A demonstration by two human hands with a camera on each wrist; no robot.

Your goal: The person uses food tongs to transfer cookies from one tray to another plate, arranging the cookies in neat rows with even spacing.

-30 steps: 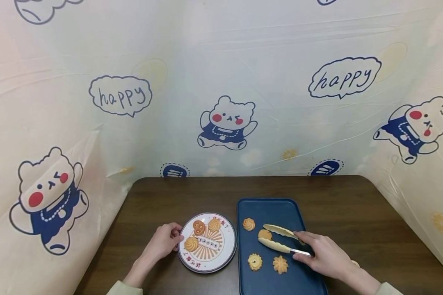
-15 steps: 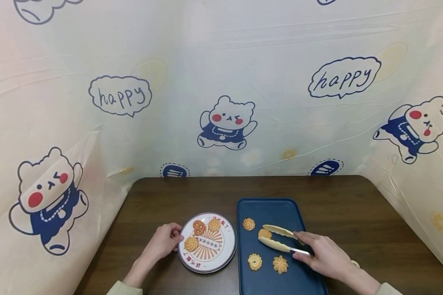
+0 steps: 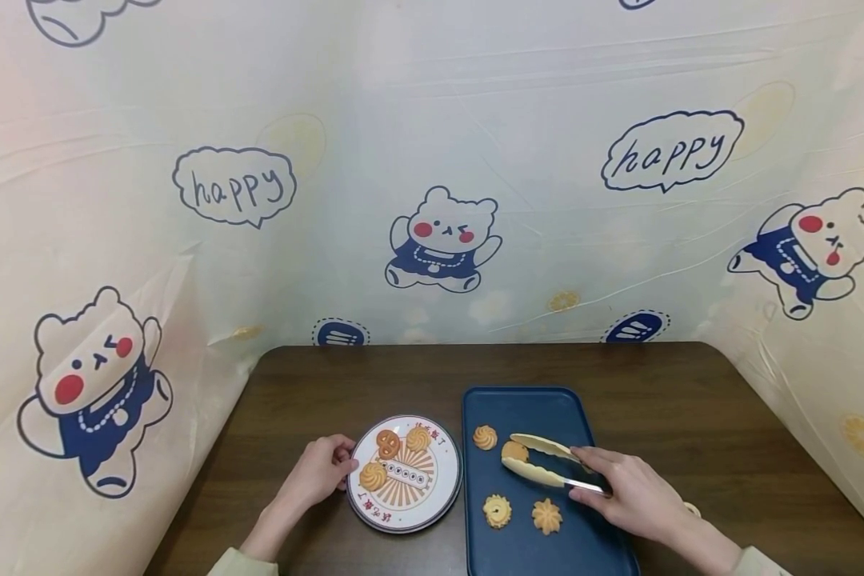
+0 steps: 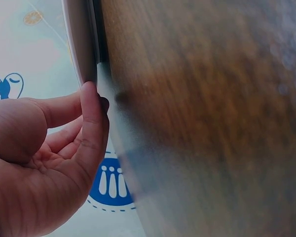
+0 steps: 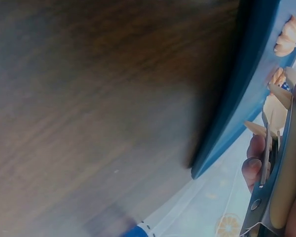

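In the head view my left hand [image 3: 319, 470] pinches the left rim of a white patterned plate [image 3: 442, 480], which bears a pretzel-shaped cookie [image 3: 388, 444] and two swirled cookies [image 3: 373, 477]. The left wrist view shows thumb and finger of that hand [image 4: 64, 148] at the plate's edge [image 4: 81, 44]. My right hand [image 3: 637, 492] holds cream-tipped metal tongs [image 3: 536, 474] over a blue tray [image 3: 526, 552]; their tips stand on either side of a round cookie [image 3: 515, 451]. Whether they touch it I cannot tell. In the right wrist view, fingers wrap the tongs [image 5: 286, 163].
Also on the tray lie a swirled cookie [image 3: 485, 438] near its left edge, a ring-like cookie [image 3: 497, 512] and a flower-shaped cookie [image 3: 546, 517]. The tray stands just right of the plate on a brown table [image 3: 374, 376]. A printed curtain [image 3: 331, 264] surrounds the table.
The tongs and my right hand have shifted slightly left and up in the head view, and the round cookie between the tips has moved slightly with them. My left hand stays at the plate.
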